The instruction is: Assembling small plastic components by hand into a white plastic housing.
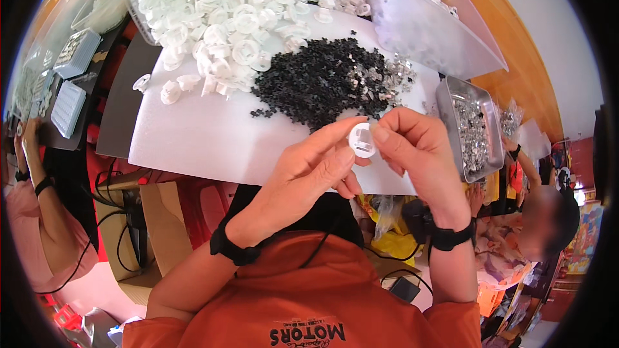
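Observation:
Between my two hands, above the near part of the white work surface [187,135], is a small round white plastic part [362,140] with slots in its face. My left hand [316,161] grips its left edge between thumb and fingers. The thumb and fingertips of my right hand [412,145] pinch at its right edge; whether they also hold a smaller piece is hidden. Just beyond my hands lies a heap of small black pieces [309,84], with small shiny metal pieces [390,80] along its right side.
A large pile of white plastic parts [225,13] covers the far left. A translucent bin [438,32] stands at the far right, with a metal tray [460,84] of metal pieces nearer. Co-workers sit on both sides. An open cardboard box [164,219] is below the left edge.

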`<state>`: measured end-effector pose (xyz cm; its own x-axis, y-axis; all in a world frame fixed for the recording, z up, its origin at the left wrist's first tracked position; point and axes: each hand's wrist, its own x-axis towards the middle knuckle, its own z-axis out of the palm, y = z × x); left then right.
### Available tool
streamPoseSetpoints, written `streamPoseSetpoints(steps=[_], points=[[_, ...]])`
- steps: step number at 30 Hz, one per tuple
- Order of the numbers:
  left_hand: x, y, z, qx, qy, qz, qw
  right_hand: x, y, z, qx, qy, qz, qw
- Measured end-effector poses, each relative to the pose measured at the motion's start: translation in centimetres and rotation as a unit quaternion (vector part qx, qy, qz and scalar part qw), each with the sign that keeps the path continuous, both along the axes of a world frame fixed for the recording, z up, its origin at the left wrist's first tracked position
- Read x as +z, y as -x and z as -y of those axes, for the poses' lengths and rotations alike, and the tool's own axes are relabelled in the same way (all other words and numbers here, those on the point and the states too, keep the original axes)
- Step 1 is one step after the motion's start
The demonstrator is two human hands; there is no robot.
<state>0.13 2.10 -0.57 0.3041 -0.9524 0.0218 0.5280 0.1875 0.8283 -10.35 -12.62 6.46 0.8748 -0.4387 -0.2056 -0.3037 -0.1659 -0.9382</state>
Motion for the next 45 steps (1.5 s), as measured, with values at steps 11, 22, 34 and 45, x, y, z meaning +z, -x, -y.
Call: streamPoseSetpoints(steps=[11, 22, 34, 45], points=[[-0.8, 0.3, 0.3, 0.038, -0.01, 0.077, 0.996, -3.0, 1.9, -2.1, -0.035, -0.114, 0.055, 0.991], [-0.6, 0.8, 0.3, 0.015, -0.027, 0.116, 0.993, -3.2, 3.9, -1.0, -0.047, -0.013, 0.021, 0.999], [-0.8, 0.5, 0.8, 0.046, -0.027, 0.116, 0.992, -3.8, 4.4, 4.5, -0.044, 0.42, -0.017, 0.906], [-0.7, 0.5, 0.8, 0.053, -0.027, 0.038, 0.998, -3.7, 3.1, 3.8, -0.05, 0.484, -0.108, 0.867]])
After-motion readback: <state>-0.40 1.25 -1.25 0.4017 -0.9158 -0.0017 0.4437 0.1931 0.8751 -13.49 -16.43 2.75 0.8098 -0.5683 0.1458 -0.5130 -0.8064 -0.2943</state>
